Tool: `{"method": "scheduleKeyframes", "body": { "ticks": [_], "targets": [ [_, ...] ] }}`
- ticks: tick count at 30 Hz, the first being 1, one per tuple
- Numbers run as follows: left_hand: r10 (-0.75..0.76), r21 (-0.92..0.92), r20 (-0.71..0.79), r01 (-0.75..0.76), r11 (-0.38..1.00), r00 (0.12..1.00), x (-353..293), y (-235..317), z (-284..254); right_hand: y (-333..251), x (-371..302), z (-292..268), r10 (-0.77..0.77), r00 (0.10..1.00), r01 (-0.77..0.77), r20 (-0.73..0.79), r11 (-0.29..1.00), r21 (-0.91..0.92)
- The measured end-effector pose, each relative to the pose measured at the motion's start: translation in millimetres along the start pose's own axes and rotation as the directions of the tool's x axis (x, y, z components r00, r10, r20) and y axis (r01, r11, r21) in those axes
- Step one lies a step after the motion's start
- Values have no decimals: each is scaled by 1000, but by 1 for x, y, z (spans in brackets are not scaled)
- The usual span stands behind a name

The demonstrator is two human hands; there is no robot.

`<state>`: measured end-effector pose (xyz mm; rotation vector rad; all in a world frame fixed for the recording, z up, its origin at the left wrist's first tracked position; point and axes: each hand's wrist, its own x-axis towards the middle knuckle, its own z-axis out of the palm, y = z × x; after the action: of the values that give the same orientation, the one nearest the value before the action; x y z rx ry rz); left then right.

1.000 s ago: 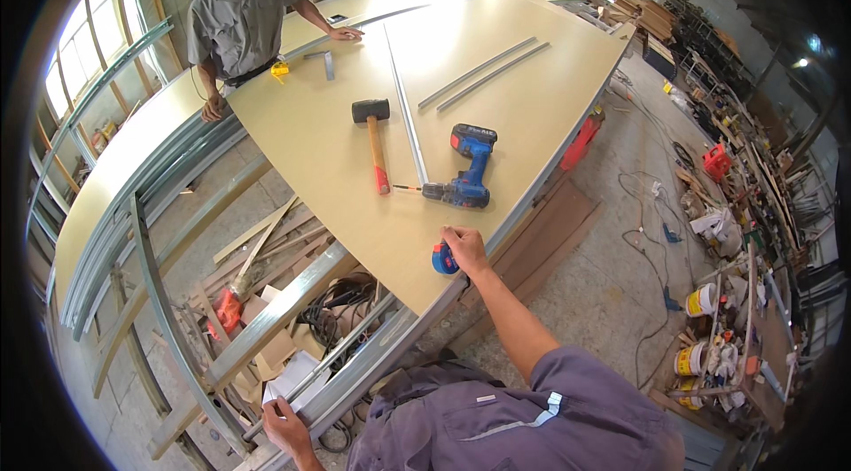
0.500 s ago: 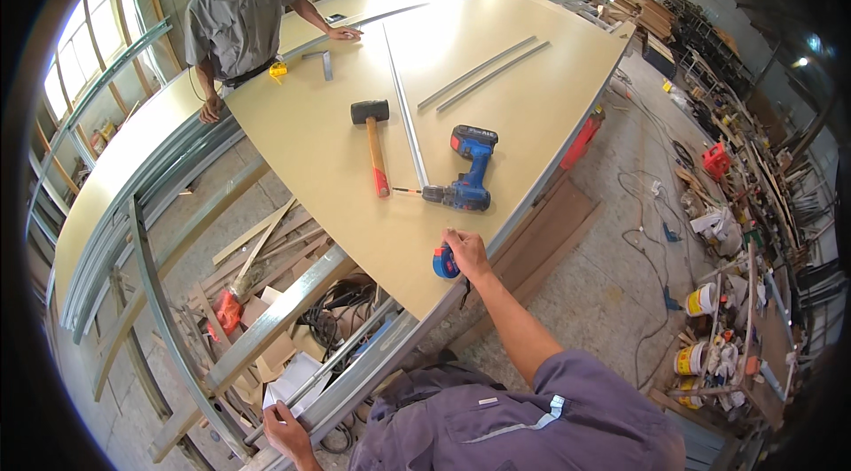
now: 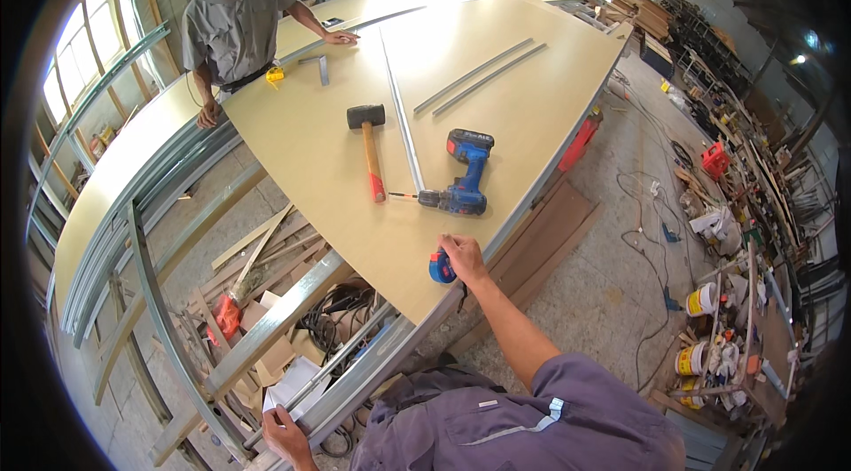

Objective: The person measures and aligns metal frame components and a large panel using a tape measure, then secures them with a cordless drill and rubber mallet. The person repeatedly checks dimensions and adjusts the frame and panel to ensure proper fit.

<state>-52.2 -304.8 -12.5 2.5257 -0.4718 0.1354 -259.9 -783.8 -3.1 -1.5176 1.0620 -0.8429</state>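
Observation:
My right hand (image 3: 464, 258) is closed round a blue and red tape measure (image 3: 441, 267), low over the near corner of the large beige panel (image 3: 523, 72). Down at the lower left, my left hand (image 3: 285, 437) has its fingers curled at a metal rail (image 3: 355, 382) of the frame, beside a white sheet (image 3: 297, 385); its fingertips are partly hidden. On the panel beyond my right hand lie a blue cordless drill (image 3: 465, 174) with a long bit, a hammer (image 3: 370, 152) with a black head and wooden handle, and a long thin metal strip (image 3: 401, 112).
Two short metal strips (image 3: 483, 72), a metal square (image 3: 322, 70) and a yellow tape measure (image 3: 275, 75) lie farther off. Another person (image 3: 239, 19) stands at the far left, one hand on the panel. Open metal framing (image 3: 266, 320) spans wood scraps. Buckets (image 3: 700, 301) and cables line the right floor.
The view has shifted slightly, so the panel and tools sit a little lower and to the left. Both my hands keep nearly the same places, the right still holding the tape measure.

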Motion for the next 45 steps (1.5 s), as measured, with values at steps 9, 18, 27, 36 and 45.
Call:
{"method": "scheduleKeyframes", "body": {
  "ticks": [9, 18, 27, 36, 45],
  "targets": [
    [-27, 24, 5, 27, 999, 1000, -1, -5, 2, -1, 0, 0, 18, 1000, -18, 4, 1000, -2],
    [-33, 13, 13, 33, 999, 999, -1, 1, -1, -3, -2, 1, 7, 1000, -7, -21, 1000, -8],
    [-50, 58, 29, 49, 997, 998, -1, 4, -2, 3, 1, -1, 29, 999, -29, 15, 1000, -3],
    [-49, 15, 23, 48, 999, 999, -1, 6, -3, -2, -1, -1, 16, 1000, -16, 15, 1000, -10],
    [-31, 41, 27, 30, 999, 999, 0, 0, -1, 1, 0, -1, 16, 1000, -16, 20, 1000, -6]
  ]
}}
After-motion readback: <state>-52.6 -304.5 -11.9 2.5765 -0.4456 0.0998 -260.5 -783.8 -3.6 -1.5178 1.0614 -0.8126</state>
